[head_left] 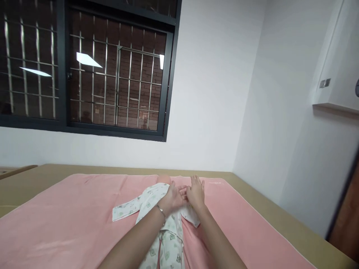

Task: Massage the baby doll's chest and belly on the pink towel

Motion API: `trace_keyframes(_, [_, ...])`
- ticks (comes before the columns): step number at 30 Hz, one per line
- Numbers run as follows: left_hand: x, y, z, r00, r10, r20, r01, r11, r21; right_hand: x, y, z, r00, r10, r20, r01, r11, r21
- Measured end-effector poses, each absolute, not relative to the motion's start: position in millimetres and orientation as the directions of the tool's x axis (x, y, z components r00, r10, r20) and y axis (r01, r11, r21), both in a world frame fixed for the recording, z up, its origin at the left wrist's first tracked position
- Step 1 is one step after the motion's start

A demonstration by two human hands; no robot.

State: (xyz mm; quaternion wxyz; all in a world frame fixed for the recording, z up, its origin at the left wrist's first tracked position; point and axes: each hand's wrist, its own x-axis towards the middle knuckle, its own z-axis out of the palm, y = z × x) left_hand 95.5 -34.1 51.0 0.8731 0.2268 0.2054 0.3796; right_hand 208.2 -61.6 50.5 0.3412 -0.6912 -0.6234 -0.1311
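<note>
A baby doll (150,198) is lying on a pink blanket (84,216), its rounded head (163,179) pointing toward the wall (207,86) and its legs pointing toward the person. It is wearing a white top (154,192) and matching trousers (171,248), both carrying small greenish and grey prints. One sleeve (126,211) is stretching flat out to the left side of the view, while the other sleeve (191,216) is showing below the right hand (196,192), its end lying just beside the right forearm. The left hand (175,194) is hovering or resting over the upper part of the doll, palm turning upward, its fingers parting and curving loosely toward the right hand; whether it is touching the cloth, I cannot tell. The right hand is standing just beside it with its back facing the camera, its fingers reaching up and spreading apart. The fingertips of the two hands are nearly meeting or overlapping, and the view is not settling which. A thin bracelet (161,211) is circling the left wrist. The blanket is covering much of a tan surface (42,179), whose far edge is running along the wall below a dark-framed window (117,74) showing metal bars.
</note>
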Motion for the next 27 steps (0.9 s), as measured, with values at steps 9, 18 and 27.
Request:
trace_keyframes(9, [31.6,-21.6,55.0,0.635,0.761,-0.133,-0.595,0.592,0.543,169.2,-59.7,38.1,0.141,0.751,0.645,0.97,0.024,-0.24])
trace_keyframes(18, [21.8,-20.4,33.9,0.677,0.71,-0.194,-0.547,0.662,0.512,236.2,-57.4,64.1,0.228,0.735,0.639,0.924,0.043,-0.38])
trace_keyframes(27, [23.3,-48.4,61.3,0.64,0.761,-0.108,-0.621,0.594,0.511,150.3,-85.1,56.7,-0.022,0.738,0.674,0.878,0.338,-0.341])
